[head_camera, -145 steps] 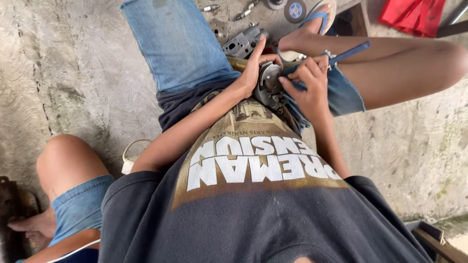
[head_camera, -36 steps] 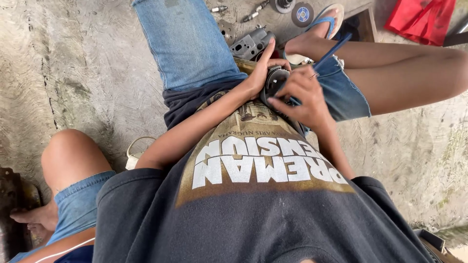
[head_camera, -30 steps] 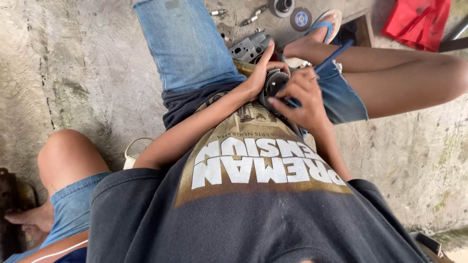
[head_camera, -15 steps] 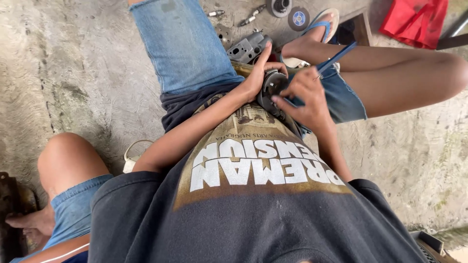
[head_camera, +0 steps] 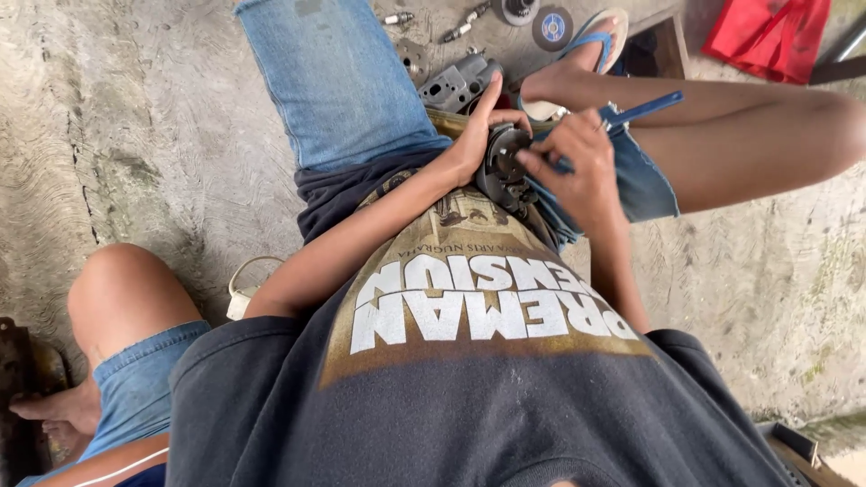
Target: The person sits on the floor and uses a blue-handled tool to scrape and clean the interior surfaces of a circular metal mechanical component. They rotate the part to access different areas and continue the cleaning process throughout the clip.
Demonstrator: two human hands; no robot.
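Observation:
My left hand [head_camera: 476, 135] grips a round dark metal machine part [head_camera: 499, 168] held over my lap, fingers wrapped over its top edge. Just right of it, my right hand [head_camera: 577, 164] is closed on a blue-handled tool [head_camera: 642, 110] whose working end meets the part's face; the tip is hidden by my fingers. The blue handle sticks out up and right over my bent right leg [head_camera: 749, 117]. My dark printed shirt fills the lower view.
A grey metal housing [head_camera: 458, 83] lies on the concrete floor beyond my hands, with spark plugs [head_camera: 397, 18], a round disc [head_camera: 552, 25] and my sandalled foot [head_camera: 586, 50] nearby. A red cloth [head_camera: 767, 36] lies top right. Another person's knee [head_camera: 126, 298] is lower left.
Both hands stay on the part and the blue tool; the tool handle shifts slightly as my right hand works. The view wobbles a little.

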